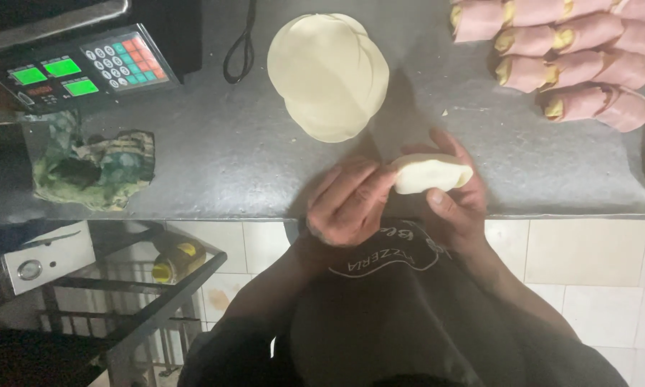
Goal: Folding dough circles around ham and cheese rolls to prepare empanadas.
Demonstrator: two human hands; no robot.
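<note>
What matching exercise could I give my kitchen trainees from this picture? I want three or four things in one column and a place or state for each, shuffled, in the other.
Things:
1. folded dough piece
2. stack of dough rounds
3. ham rolls
4. scale

Places or states:
A. far right of the counter, lying in rows
B. held between the fingers of the left hand and right hand
C. far left of the counter, green displays lit
D. middle of the counter, lying flat

Pairs: 1-B, 2-D, 3-A, 4-C
</note>
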